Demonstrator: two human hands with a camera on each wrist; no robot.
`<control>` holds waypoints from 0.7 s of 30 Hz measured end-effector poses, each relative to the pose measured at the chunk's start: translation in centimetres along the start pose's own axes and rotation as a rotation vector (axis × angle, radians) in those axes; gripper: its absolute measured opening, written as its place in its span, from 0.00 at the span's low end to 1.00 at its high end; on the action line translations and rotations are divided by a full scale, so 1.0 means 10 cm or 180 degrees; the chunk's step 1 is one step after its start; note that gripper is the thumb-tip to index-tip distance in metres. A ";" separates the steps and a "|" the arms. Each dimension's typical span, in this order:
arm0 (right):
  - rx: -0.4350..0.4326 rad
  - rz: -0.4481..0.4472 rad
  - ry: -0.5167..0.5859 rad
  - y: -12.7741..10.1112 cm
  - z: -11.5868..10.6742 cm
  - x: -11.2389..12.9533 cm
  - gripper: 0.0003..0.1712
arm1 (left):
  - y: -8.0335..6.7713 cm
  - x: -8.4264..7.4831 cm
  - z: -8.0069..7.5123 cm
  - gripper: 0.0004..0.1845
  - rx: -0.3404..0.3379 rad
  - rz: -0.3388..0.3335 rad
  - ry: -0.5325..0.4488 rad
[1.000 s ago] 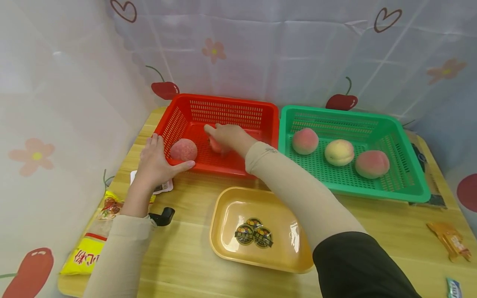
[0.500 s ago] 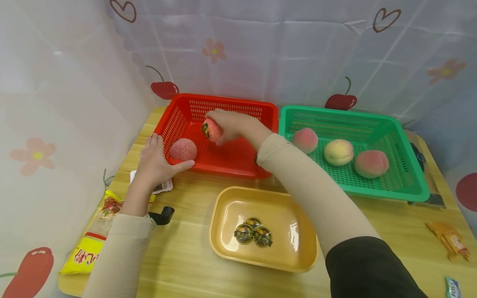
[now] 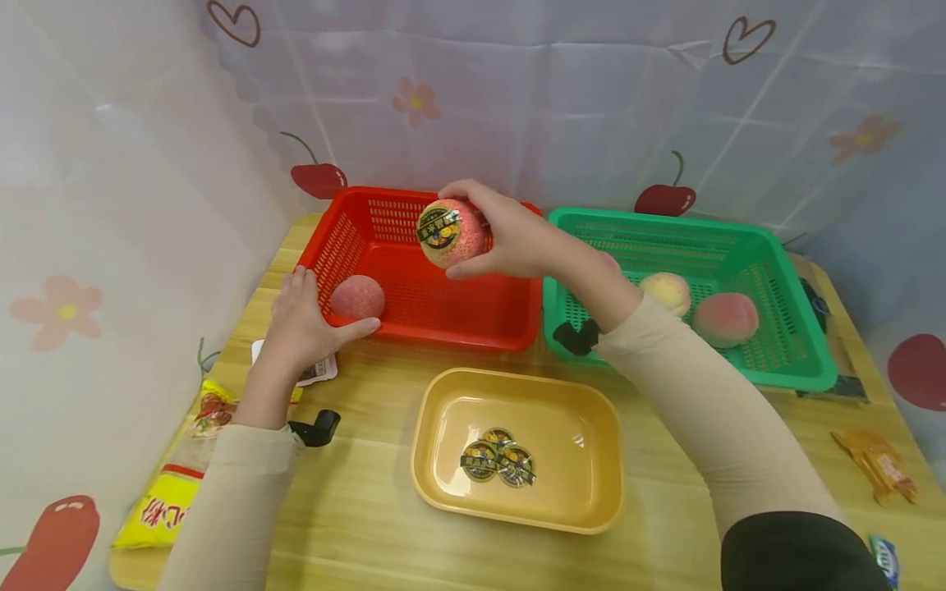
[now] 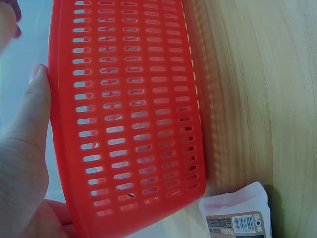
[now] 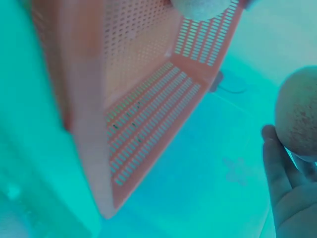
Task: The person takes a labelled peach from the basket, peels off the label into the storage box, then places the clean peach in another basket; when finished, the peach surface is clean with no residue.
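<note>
My right hand [image 3: 521, 234] holds a speckled pink peach [image 3: 469, 234] up over the red basket [image 3: 443, 336], thumb below and fingers above. A round black-and-gold sticker [image 3: 439, 227] on the peach faces left. In the colour-tinted right wrist view, the peach [image 5: 299, 111] sits against the fingers at the right edge. My left hand [image 3: 299, 324] rests on the basket's front left corner, its thumb lying along the front rim. Another reddish peach [image 3: 358, 297] lies inside the basket near that thumb. The left wrist view shows the left hand [image 4: 22, 153] at the slotted basket wall.
Beside the red basket stands a green basket [image 3: 739, 379] with several peaches, partly hidden by my right arm. In front, a yellow tray [image 3: 584, 443] holds several round stickers [image 3: 498, 460]. A yellow food bag [image 3: 166, 501] lies left, an orange packet [image 3: 875, 464] right.
My right hand has lifted the peach from the red basket's floor, moving up and right and turning its sticker into clear view. The left hand has stayed on the basket corner.
</note>
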State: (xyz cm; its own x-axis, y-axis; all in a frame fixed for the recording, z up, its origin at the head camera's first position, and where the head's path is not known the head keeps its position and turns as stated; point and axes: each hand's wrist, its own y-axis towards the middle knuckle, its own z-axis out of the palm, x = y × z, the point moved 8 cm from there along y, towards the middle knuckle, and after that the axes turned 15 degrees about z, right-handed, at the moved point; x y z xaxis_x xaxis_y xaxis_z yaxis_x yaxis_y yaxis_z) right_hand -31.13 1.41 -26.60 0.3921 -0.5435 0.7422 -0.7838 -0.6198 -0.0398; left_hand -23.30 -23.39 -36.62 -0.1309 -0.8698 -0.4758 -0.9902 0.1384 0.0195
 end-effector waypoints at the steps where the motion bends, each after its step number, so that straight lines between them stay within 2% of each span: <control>1: -0.0053 -0.0009 0.0106 -0.06 -0.03 -0.01 0.47 | 0.00 0.01 0.00 0.75 -0.0008 0.0005 0.0004; 6: -0.0322 -0.0038 0.0472 -0.39 -0.10 -0.06 0.49 | -0.02 0.01 -0.04 0.74 -0.0028 0.0003 -0.0002; 8: -0.0460 -0.0059 0.0510 -0.51 -0.10 -0.07 0.50 | -0.03 -0.07 -0.07 0.70 -0.0066 0.0082 0.0040; 10: -0.0607 -0.0133 0.0505 -0.62 -0.10 -0.07 0.51 | -0.04 -0.22 -0.11 0.62 -0.0169 0.0225 0.0071; 12: -0.0741 -0.0181 0.0494 -0.71 -0.09 -0.07 0.51 | -0.06 -0.42 -0.16 0.52 -0.0342 0.0377 0.0060; 15: -0.0880 -0.0184 0.0539 -0.81 -0.06 -0.08 0.51 | -0.12 -0.82 -0.25 0.36 -0.0752 0.0704 -0.0184; 18: -0.0955 -0.0219 0.0634 -0.88 -0.01 -0.08 0.51 | -0.22 -1.26 -0.33 0.25 -0.1186 0.1208 -0.0536; 21: -0.1012 -0.0305 0.0663 -0.93 0.05 -0.06 0.51 | -0.34 -1.64 -0.36 0.20 -0.1437 0.1742 -0.0829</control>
State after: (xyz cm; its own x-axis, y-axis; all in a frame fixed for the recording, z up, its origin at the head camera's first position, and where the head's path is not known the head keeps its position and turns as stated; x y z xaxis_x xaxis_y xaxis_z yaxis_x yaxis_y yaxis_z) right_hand -23.81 7.22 -27.03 0.3903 -0.3450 0.8536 -0.8713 -0.4381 0.2213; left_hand -17.96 -11.28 -25.74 -0.6494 -0.5848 -0.4861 -0.7183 0.2620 0.6445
